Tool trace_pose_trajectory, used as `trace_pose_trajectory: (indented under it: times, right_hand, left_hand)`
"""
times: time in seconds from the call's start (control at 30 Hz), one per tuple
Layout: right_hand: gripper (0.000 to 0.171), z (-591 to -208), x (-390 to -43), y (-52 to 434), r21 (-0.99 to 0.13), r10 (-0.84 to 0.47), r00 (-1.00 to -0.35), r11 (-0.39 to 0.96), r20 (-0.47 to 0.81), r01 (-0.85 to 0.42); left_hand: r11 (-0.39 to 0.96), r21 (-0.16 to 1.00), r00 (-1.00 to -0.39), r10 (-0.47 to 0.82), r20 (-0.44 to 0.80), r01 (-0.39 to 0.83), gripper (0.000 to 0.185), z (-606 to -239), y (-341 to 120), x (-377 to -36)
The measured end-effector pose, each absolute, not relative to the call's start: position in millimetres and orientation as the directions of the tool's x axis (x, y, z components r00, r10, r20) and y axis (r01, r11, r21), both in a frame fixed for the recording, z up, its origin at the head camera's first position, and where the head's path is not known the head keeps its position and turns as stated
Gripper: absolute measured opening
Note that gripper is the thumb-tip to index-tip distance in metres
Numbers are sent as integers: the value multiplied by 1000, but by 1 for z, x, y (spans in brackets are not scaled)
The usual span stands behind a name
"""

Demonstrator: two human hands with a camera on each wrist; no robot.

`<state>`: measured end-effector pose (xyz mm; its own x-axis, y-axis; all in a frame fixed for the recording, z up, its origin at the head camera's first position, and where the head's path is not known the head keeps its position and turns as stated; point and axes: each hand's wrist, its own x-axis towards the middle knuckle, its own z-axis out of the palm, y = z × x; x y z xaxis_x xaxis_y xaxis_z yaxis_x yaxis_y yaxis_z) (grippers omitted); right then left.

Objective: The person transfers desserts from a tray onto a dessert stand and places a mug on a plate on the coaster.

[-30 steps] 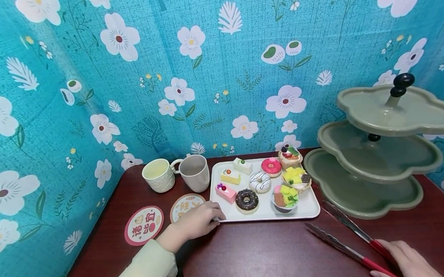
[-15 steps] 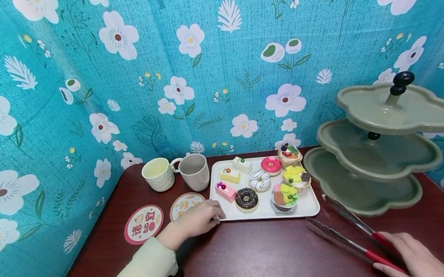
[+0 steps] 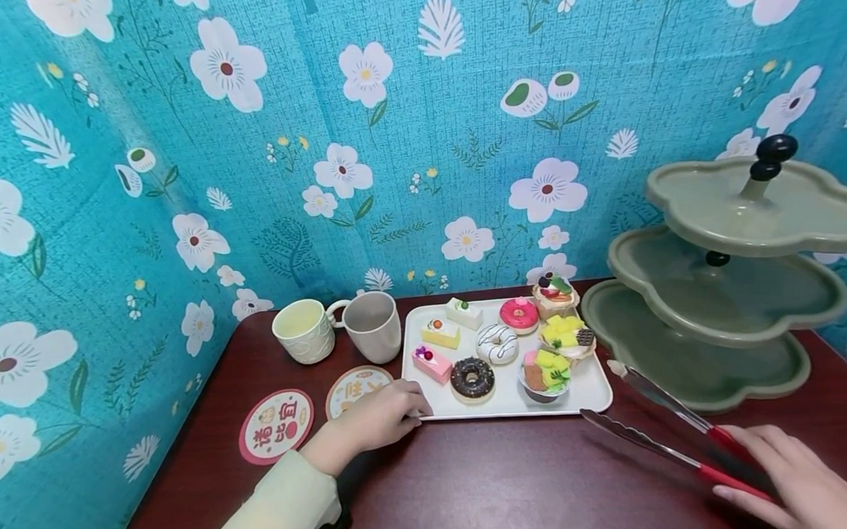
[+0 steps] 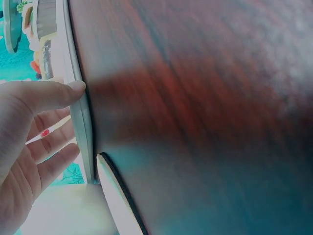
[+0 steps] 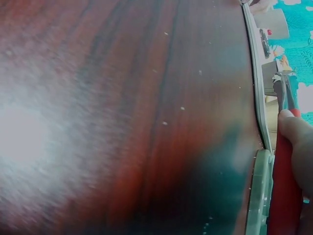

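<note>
My left hand is at the front-left corner of the white tray. In the left wrist view its thumb presses the tray's outer edge, fingers on the other side of the rim. Several toy sweets lie on the tray: a chocolate doughnut, a white doughnut, a pink doughnut, small cake slices, fruit tarts and a dessert cup. My right hand holds red-handled metal tongs. Their arms are spread, tips near the tray's front-right corner, nothing between them.
A three-tier green stand rises at the right, close to the tongs. At the left are a cream mug, a grey mug and two round coasters. A blue floral cloth hangs behind the dark wooden table.
The tongs have risen slightly, their tips shifting farther from me towards the tray's right corner and the stand. My left hand has stayed at the tray's corner.
</note>
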<state>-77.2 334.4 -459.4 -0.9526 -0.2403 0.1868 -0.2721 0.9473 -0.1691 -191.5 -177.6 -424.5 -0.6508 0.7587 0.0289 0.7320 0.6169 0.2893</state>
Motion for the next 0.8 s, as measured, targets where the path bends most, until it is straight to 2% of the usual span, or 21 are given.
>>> trace_pose_trajectory:
  times: [0.13, 0.23, 0.57, 0.8]
  right_hand:
    - [76, -457, -80, 335, -142, -278, -923, 936, 267, -323]
    - [75, -455, -81, 334, -142, -289, -916, 931, 277, -337]
    - [78, -443, -90, 322, -221, -242, -969, 944, 46, -246]
    - [87, -446, -97, 321, -247, -238, -971, 941, 3, -231]
  left_hand:
    - [617, 290, -651, 758, 28, 731, 15, -425, -178, -192]
    - [618, 288, -652, 758, 27, 731, 14, -425, -177, -192]
    - [621, 287, -653, 757, 19, 729, 15, -423, -177, -191]
    - [649, 303, -675, 737, -25, 697, 14, -422, -177, -192]
